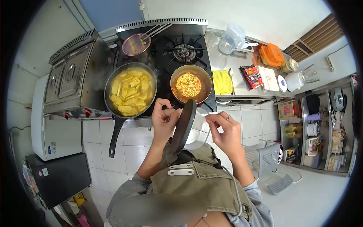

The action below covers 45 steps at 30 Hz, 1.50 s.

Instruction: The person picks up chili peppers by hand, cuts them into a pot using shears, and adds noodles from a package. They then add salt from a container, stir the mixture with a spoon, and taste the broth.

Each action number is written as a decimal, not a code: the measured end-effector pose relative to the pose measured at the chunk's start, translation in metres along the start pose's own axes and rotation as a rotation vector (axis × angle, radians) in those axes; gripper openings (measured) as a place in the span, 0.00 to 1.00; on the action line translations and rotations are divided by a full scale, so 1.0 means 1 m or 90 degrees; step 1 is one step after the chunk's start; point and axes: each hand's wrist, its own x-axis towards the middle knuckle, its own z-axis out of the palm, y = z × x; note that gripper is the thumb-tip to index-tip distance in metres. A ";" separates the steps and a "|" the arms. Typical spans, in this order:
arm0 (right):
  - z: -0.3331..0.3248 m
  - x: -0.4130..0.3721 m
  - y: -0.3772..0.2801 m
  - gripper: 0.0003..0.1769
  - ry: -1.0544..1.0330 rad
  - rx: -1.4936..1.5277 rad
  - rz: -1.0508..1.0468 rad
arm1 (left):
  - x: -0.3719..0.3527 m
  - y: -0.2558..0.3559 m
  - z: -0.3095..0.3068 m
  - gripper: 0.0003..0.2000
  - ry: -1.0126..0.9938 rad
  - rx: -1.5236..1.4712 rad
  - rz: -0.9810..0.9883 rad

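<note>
My left hand [165, 120] is closed on the edge of a round black lid [184, 126], which is tilted on its side in front of my chest. My right hand [225, 130] pinches the rim of a clear container [199, 132] with white contents, just right of the lid. Beyond my hands, a pot [190, 84] on the stove holds noodles in reddish broth. To its left, a black-handled pan [131, 91] holds yellow pieces in liquid, with steam rising.
The stove [160, 56] also bears a copper-coloured pan [136, 44]. On the right counter are a yellow cloth [222, 82], a red packet [252, 76], a clear pitcher [231, 39] and a blender [302, 78]. A steel oven [77, 75] stands left; shelves [321, 132] stand right.
</note>
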 end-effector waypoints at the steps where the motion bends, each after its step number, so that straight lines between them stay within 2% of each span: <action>1: 0.001 0.000 0.005 0.06 -0.012 -0.022 -0.035 | -0.001 -0.001 0.000 0.14 0.009 -0.007 0.001; 4: 0.000 0.000 0.006 0.06 -0.066 -0.046 -0.106 | -0.003 -0.001 0.000 0.14 0.029 0.041 0.004; 5: -0.002 -0.001 0.005 0.06 -0.103 -0.030 -0.081 | -0.003 -0.001 -0.001 0.14 0.037 0.046 0.006; 9: 0.001 0.001 0.006 0.05 -0.095 0.050 -0.005 | -0.005 0.001 -0.002 0.14 0.055 0.044 0.002; 12: 0.002 0.004 0.010 0.03 -0.067 0.048 0.066 | -0.004 0.001 -0.004 0.14 0.050 0.032 0.005; 14: 0.008 0.004 0.019 0.03 0.011 0.134 0.123 | -0.004 -0.001 -0.005 0.14 0.048 0.022 0.009; 15: 0.009 0.004 0.025 0.04 0.000 0.159 0.131 | -0.004 -0.001 -0.006 0.14 0.048 0.015 0.009; 22: 0.008 0.009 0.025 0.04 -0.058 0.166 0.110 | -0.003 0.001 -0.008 0.14 0.077 0.010 -0.005; 25: 0.010 0.010 0.027 0.05 -0.063 0.215 0.166 | -0.002 0.002 -0.011 0.14 0.080 0.024 -0.007; 27: 0.011 0.011 0.028 0.05 -0.089 0.198 0.115 | -0.002 0.001 -0.013 0.14 0.082 0.020 -0.009; 31: 0.012 0.014 0.025 0.06 -0.096 0.210 0.118 | 0.000 0.001 -0.015 0.13 0.085 -0.003 -0.008; 37: 0.015 0.018 0.029 0.06 -0.142 0.292 0.157 | 0.003 0.003 -0.018 0.13 0.075 -0.014 -0.022; 44: 0.022 0.019 0.035 0.06 -0.128 0.340 0.168 | 0.007 0.001 -0.018 0.13 0.076 -0.017 -0.036; 45: 0.024 0.019 0.038 0.06 -0.126 0.373 0.213 | 0.007 0.000 -0.019 0.13 0.072 -0.018 -0.032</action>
